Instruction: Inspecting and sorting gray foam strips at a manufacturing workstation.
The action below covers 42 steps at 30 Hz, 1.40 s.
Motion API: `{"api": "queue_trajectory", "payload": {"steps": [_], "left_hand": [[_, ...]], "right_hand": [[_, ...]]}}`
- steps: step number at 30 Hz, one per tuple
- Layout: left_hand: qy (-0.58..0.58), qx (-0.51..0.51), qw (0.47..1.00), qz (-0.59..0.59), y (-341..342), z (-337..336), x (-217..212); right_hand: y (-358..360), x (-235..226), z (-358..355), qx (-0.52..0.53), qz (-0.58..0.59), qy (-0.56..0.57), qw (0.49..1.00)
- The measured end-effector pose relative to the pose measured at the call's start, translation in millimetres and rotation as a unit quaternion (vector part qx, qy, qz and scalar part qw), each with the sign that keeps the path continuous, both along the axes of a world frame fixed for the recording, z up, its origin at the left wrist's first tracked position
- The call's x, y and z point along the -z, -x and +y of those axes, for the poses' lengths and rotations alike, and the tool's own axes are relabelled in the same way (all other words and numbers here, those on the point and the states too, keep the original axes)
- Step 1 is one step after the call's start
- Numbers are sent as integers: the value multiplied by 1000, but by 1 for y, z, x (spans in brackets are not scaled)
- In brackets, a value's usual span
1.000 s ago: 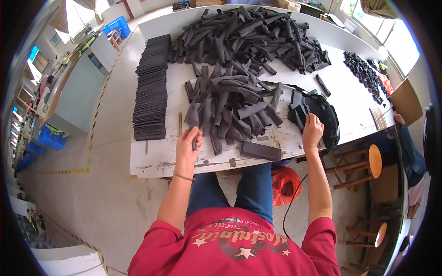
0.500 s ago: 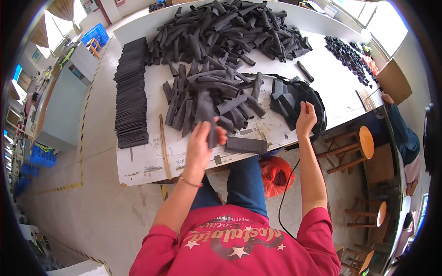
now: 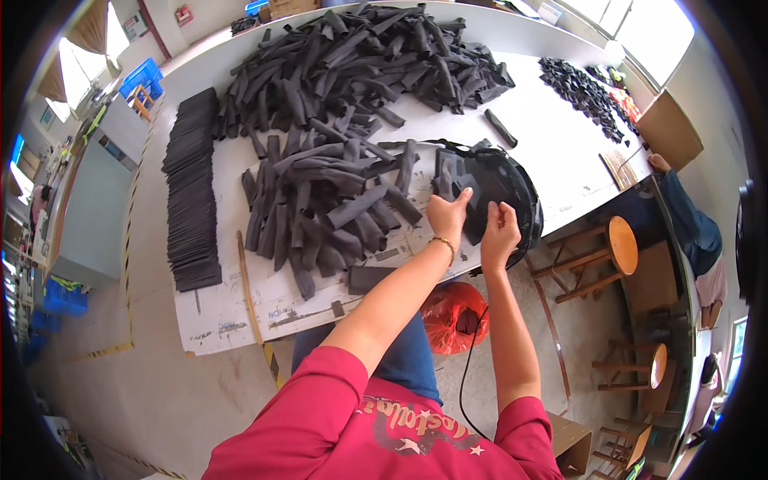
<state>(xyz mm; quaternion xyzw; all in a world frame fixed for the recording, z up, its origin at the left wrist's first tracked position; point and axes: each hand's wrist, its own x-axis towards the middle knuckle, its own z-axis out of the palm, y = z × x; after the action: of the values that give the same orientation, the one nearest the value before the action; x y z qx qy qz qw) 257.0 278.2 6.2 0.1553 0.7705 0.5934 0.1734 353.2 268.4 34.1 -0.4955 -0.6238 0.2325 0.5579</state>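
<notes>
My left hand (image 3: 450, 214) is closed on a dark grey fabric strip (image 3: 446, 178), thumb on top, over the near side of a round black mesh-sided holder (image 3: 524, 186). Close beside it, my right hand (image 3: 501, 230) has its fingertips pinched together at the holder's near edge; whatever they hold is too small to make out. Flat dark pieces lie inside the holder, partly behind my hands. Left of it spreads a loose heap of curled dark grey fabric strips (image 3: 308, 204). A flat folded dark strip (image 3: 368, 278) lies near the table's front edge, partly behind my left forearm.
A larger strip pile (image 3: 360, 60) covers the back of the white table (image 3: 212, 320). A neat strip stack (image 3: 192, 192) and a thin wooden stick (image 3: 249, 288) lie left. One strip (image 3: 500, 128) lies apart. Below are a red plastic bag (image 3: 453, 318) and wooden stools (image 3: 621, 246).
My left hand has carried a dark grey fabric strip from the loose heap rightward to the black holder. My right hand stays pinched by the holder, now lower at its near edge.
</notes>
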Motion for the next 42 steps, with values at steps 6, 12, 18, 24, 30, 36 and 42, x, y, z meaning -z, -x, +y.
{"api": "queue_trajectory", "payload": {"steps": [6,12,18,24,30,36,42], "left_hand": [[-18,93,993,-68,4,6,0],[-65,95,987,-114,17,-19,-23],[-205,136,950,-194,55,-91,-58],[-267,157,916,-256,81,-186,-79],[-256,-1,937,-236,117,-293,-66],[-284,-113,919,-248,144,-333,-49],[-351,-100,901,-234,178,-271,-66]], "right_hand": [[-6,4,7,-10,39,-4,999],[-12,-30,7,6,71,-50,996],[-15,-83,-17,-48,-53,-208,976],[-2,-92,-65,-189,-116,-164,961],[20,-75,-121,-319,-259,-193,891],[18,-56,-150,-348,-248,-164,889],[8,-65,-165,-447,-235,27,863]]}}
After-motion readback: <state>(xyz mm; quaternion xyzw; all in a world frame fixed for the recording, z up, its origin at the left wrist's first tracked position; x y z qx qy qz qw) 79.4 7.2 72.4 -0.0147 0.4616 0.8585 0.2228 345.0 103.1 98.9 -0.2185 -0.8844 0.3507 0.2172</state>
